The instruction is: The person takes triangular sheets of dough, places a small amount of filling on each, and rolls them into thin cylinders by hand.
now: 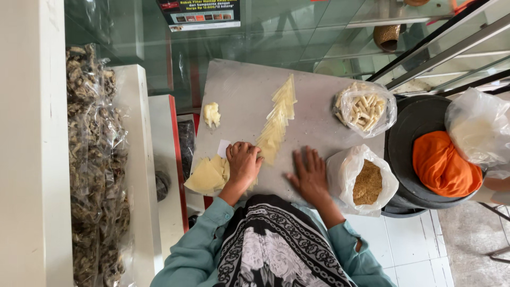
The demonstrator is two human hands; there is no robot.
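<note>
Nearest the camera, a person in teal sleeves and a black-and-white patterned cloth leans over a grey sheet-metal worktop (249, 95). The left hand (243, 163) is curled, fingertips pressed down on the near end of a long overlapping row of thin pale-yellow triangular dough wrappers (277, 122); whether it has one sheet pinched or only pins it down I cannot tell. Just left of that hand lies a loose stack of the same pale-yellow wrappers (206, 175), hanging a little over the near-left edge, with a small white slip of paper (223, 148) beside it. The right hand (309, 175) lies flat on bare metal, fingers spread, holding nothing.

These wrappers look very light, limp and easy to tear or stick together; a corner or free edge lifted with the fingertips seems the safest hold, peeling one sheet off the row.

To the right, near the right hand, stands an open clear plastic bag of brown crumbs (366, 183). Further off, a clear plastic bag of pale rolled sticks (365, 108) sits at the far-right corner, and a small lump of pale-yellow filling (212, 114) lies far left. Off the worktop to the right, a black round tub (406, 133) holds an orange cloth (441, 165).
</note>
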